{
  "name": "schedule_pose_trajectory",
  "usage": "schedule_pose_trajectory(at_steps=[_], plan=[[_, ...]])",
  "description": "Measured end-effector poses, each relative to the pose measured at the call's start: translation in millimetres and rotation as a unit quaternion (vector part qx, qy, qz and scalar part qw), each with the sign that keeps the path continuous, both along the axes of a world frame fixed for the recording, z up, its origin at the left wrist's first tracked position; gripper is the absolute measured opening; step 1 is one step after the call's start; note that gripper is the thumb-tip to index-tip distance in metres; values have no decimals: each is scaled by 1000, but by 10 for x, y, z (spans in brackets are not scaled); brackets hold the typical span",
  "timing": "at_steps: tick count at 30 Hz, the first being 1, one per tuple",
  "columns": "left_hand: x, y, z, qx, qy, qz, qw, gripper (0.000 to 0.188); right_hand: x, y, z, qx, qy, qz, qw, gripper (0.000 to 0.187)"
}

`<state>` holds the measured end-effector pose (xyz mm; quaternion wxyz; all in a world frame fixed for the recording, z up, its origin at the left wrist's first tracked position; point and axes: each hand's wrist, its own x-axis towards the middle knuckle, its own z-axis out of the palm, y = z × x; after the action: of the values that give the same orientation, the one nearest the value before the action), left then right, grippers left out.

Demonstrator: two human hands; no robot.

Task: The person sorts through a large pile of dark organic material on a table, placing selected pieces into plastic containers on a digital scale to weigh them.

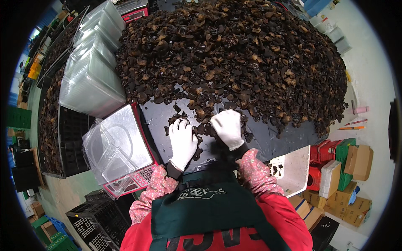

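Note:
A large heap of dark brown wood ear mushrooms [234,54] covers the far part of the grey table [161,115]. Near its front edge, my left hand [183,141], in a white glove, lies palm down with fingers stretched over a few loose pieces. My right hand [228,129], gloved too, is curled in at the edge of the heap; its fingertips are hidden, so what they hold cannot be made out. Between the hands lie scattered wood ear pieces [205,128].
To the left stands a scale [125,136] with an open clear plastic box [104,157] on it. Beyond it are stacked clear boxes [90,85]. A white bin [295,171] sits below the table's right side, and black crates [94,217] stand at lower left.

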<state>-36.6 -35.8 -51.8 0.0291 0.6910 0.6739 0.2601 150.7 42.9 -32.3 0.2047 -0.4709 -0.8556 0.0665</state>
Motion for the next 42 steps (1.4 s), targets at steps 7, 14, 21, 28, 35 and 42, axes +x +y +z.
schedule_pose_trajectory(at_steps=[7, 14, 21, 28, 35, 42], plan=[[15, -36, 7, -6, -9, -2, 1000, 25, -235, 87, -129, -38, -49, -2, 998, 29], [-3, 63, 37, 32, -50, 10, 998, 15, -75, 47, -21, -73, 92, 5, 993, 15], [110, 532, 36, 33, -77, -47, 995, 34, 510, -335, 374, -125, 282, -98, 946, 15], [344, 736, 31, -58, 30, -104, 992, 24, 2411, -1397, 327, -193, -2, -346, 918, 20], [141, 331, 238, -26, 3, -146, 989, 15, 2052, -1487, 273, -122, 106, -319, 934, 41], [-181, -354, 386, -43, -191, -65, 979, 20, 978, -442, -314, 57, 131, -194, 971, 55]])
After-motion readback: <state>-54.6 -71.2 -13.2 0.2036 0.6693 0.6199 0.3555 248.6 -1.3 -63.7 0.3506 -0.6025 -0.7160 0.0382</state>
